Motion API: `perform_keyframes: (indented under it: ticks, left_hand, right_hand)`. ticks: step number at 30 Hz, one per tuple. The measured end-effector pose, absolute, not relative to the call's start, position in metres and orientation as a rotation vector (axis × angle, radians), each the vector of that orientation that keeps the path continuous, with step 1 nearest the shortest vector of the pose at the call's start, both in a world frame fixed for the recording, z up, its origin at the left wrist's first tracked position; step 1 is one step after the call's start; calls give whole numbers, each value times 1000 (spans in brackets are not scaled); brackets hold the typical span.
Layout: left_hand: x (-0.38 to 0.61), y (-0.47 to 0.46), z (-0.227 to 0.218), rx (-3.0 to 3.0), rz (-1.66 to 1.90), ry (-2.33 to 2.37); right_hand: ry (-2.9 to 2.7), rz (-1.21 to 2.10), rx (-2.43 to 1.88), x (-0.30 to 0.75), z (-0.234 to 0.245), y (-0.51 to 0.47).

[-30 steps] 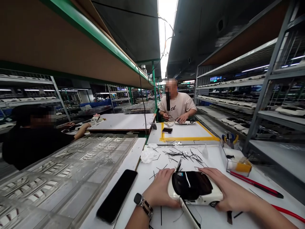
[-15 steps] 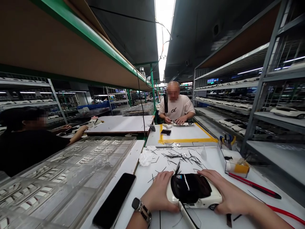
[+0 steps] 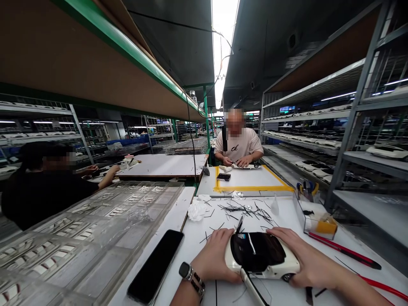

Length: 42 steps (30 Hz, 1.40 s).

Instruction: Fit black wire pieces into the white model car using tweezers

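Note:
A white model car (image 3: 261, 255) with a dark roof and glass sits on the white worktable, its doors swung out on both sides. My left hand (image 3: 216, 257) is wrapped round one end of it, thumb low on the near side. Round the other end, near a black wheel, my right hand (image 3: 302, 259) is closed, fingers over the far edge. The near open door (image 3: 253, 289) sticks out toward me. Past the car lie several thin black strips (image 3: 248, 209).
A black phone (image 3: 156, 265) lies left of my wrist, beside clear trays (image 3: 117, 244) of small parts. On the right are a clear box (image 3: 314, 219) and red-handled tweezers (image 3: 346, 250). One co-worker (image 3: 239, 140) sits opposite, another (image 3: 47, 187) at left. Shelves (image 3: 318, 112) hold model cars.
The whole view has shifted slightly, so things appear a little further right. Both hands keep their grip on the car, and its doors stay open.

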<state>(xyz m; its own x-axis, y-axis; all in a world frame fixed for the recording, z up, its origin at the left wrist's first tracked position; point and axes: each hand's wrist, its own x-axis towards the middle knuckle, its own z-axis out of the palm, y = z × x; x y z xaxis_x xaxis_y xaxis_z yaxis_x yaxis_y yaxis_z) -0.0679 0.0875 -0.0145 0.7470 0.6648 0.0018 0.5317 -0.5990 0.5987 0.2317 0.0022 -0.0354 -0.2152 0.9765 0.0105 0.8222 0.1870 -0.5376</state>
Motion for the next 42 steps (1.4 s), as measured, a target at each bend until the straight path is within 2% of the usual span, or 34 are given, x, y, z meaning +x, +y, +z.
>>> perform_keyframes:
  ticks: [42]
  left_hand:
    - [-69, 88, -17, 2361, 333, 881]
  right_hand:
    - [-2114, 613, -1682, 228, -34, 2]
